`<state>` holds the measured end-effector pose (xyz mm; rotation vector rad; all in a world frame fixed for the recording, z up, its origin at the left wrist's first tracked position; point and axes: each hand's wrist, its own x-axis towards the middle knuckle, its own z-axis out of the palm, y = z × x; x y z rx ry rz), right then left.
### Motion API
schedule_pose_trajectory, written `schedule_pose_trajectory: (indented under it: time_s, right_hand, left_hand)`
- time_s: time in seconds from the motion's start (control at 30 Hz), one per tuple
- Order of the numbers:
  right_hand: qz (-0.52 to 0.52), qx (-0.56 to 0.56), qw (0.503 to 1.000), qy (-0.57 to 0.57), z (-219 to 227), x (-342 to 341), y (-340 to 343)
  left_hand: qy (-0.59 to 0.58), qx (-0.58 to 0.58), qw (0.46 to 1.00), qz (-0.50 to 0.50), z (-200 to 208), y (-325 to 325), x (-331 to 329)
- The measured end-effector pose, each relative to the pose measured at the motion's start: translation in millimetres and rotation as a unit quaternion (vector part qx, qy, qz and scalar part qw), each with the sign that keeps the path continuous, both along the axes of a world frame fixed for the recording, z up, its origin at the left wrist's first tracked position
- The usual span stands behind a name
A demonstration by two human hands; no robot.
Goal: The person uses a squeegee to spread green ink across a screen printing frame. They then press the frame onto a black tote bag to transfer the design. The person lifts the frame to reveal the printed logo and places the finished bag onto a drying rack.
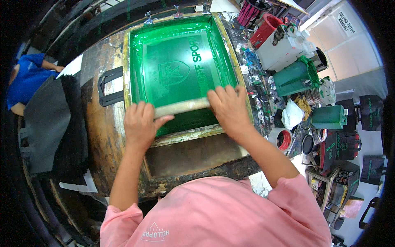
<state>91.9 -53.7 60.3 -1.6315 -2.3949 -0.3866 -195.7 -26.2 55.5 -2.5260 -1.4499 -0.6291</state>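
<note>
- Gripping the pale bar (pixel 182 107) near its two ends, both hands are closed: the left hand (pixel 140 123) wraps one end and the right hand (pixel 228 109) bends its fingers over the other.
- The bar lies crosswise over the near part of the green screen (pixel 164 92), within the wooden frame (pixel 126 61); the spread grip probably keeps it level and the push even. Whether its lower edge touches the screen cannot be told.
- Metal clamps (pixel 178 11) line the frame's far side, seemingly to keep it steady on the desk (pixel 98 144).
- Black straps (pixel 111 99) stick out past the frame's left side, perhaps to lie clear of the shield (pixel 175 73) on the screen; what they join is hidden underneath.
- On the right stand a red bucket (pixel 263 35), a white jug (pixel 271 53), a green bucket (pixel 292 78) and a green jug (pixel 327 117). A tape roll (pixel 275 136) sits just beside the right forearm (pixel 271 150), so elbow room looks tight there.
- On the left, near dark sheets (pixel 49 119), another person in blue (pixel 31 78) is well apart from the hands.
</note>
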Motion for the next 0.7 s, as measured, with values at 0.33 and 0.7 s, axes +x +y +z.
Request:
schedule_pose_trajectory:
  time_s: [0.33, 0.7]
  right_hand:
    - [0.001, -0.050, 0.998, 0.039, 10, -1, -50]
    - [0.005, 0.033, 0.995, 0.098, 14, -12, -56]
  left_hand:
    - [-0.101, -0.036, 0.994, 0.015, -13, -68, -24]
    - [-0.223, -0.035, 0.953, 0.203, -70, -106, -70]
